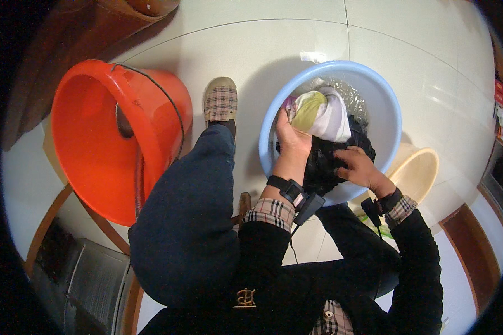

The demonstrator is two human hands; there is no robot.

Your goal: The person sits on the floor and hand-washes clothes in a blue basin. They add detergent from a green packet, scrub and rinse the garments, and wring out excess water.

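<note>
A light-blue plastic basin [387, 109] stands on the floor before me with water in it. My left hand [294, 136] holds a bunched cloth [325, 115] in white, pale lilac and yellow-green, with a bit of purple at its left end. The cloth is above the water, over the near part of the basin. Dark wet fabric [318, 165] lies under it. Over the right side of that fabric is my right hand [357, 166], fingers apart and holding nothing; whether the fingertips touch the fabric I cannot tell.
A large orange-red bucket [96, 167] with a wire handle stands to the left, beyond my plaid shoe [221, 100]. A cream plastic container [417, 171] sits right of the basin. Brown furniture [121, 25] is at upper left. A small white scrap [313, 56] lies on the tiles [272, 37].
</note>
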